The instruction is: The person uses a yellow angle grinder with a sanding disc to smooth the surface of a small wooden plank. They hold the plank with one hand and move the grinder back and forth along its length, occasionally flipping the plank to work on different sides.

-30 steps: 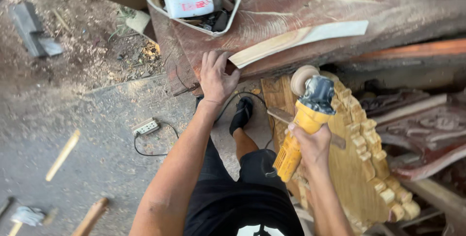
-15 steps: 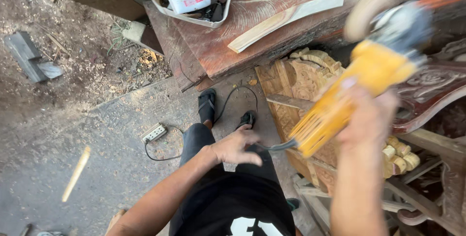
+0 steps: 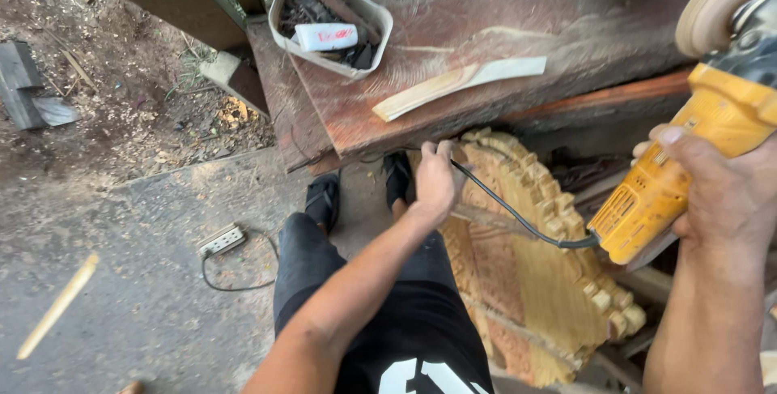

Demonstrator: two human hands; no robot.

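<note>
The right hand (image 3: 728, 191) is wrapped firmly around the yellow body of an angle grinder (image 3: 688, 151), raised at the right of the scene with its tan sanding disc (image 3: 716, 1) lifted clear of any surface. The left hand (image 3: 435, 179) is closed on the grinder's black power cord (image 3: 510, 212), fingers pinching it near the top edge of the carved wooden panel (image 3: 534, 264), which leans upright between the person's legs and the reddish workbench (image 3: 453, 46). Judged step: cord management, drawing the lead off the carving so the tool can be brought to bear. The next move would call for the cord laid well apart from the disc's path and the left hand placed to steady the panel. On the bench lie a pale wood strip (image 3: 461, 82) and a white tub of oddments (image 3: 328, 21); an extension socket (image 3: 221, 240) lies on the ground at left.
</note>
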